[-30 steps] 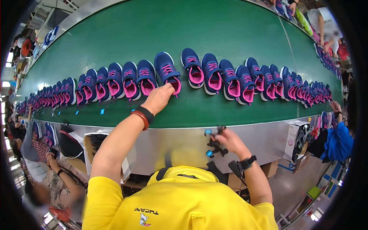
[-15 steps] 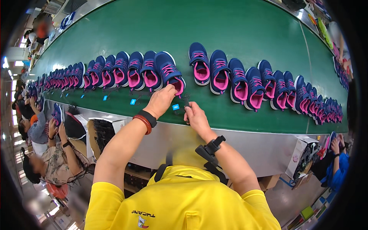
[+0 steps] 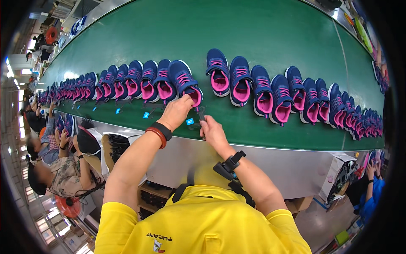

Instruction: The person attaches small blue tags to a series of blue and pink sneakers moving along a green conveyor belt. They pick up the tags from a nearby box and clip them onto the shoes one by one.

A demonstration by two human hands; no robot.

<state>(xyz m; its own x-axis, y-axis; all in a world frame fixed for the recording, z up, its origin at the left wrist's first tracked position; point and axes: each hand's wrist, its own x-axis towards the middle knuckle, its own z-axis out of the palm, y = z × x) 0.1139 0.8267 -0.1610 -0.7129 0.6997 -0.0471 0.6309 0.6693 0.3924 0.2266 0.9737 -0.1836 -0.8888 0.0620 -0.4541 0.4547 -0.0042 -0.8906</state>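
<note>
My left hand [image 3: 175, 112] is closed on the heel of a navy sneaker [image 3: 183, 73] with pink laces and lining, its toe pointing away from me. Close by on the right, my right hand [image 3: 213, 130] pinches a black plastic hook [image 3: 201, 113], its curved top at the sneaker's heel loop. Whether the hook passes through the loop is too small to tell. A small blue tag [image 3: 190, 121] lies on the green surface between my hands, beside the hook.
Matching sneakers [image 3: 149, 80] line the green work surface [image 3: 177, 25] to the left, several with blue tags [image 3: 146, 115] at their heels. More sneakers [image 3: 262, 91] stand at right. A metal edge [image 3: 270, 163] runs before me. Co-workers' hands [image 3: 63, 137] hold shoes at left; another person [image 3: 372, 186] works at right.
My right hand has shifted slightly left, bringing the hook closer to the sneaker's heel. My left hand keeps its hold on the heel.
</note>
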